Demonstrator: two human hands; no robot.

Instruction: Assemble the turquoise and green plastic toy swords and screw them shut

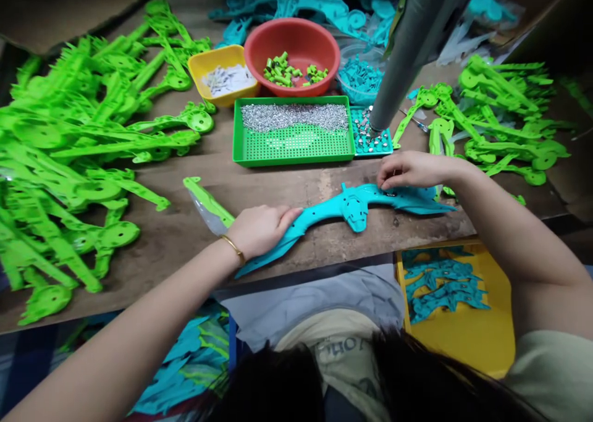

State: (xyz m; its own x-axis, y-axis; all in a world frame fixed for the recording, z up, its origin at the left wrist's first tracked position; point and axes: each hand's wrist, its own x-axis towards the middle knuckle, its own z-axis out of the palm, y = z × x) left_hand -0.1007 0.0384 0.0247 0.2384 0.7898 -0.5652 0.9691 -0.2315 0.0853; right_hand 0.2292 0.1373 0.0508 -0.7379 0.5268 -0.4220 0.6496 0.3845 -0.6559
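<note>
Under both hands, the turquoise bow-shaped piece [324, 211] curves (glossy, dark-holed).

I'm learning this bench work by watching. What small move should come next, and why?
Perhaps press gently with the right hand: its curled fingers are at the blue part, near a small dark spot, while the left hand steadies the other end.

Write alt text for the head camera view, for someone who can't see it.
A left hand grips one end of a curved turquoise part on a worktable, while the right hand is bent over its other half. Beyond sit a green tray and red bowl; bright green parts lie heaped either side.
</note>
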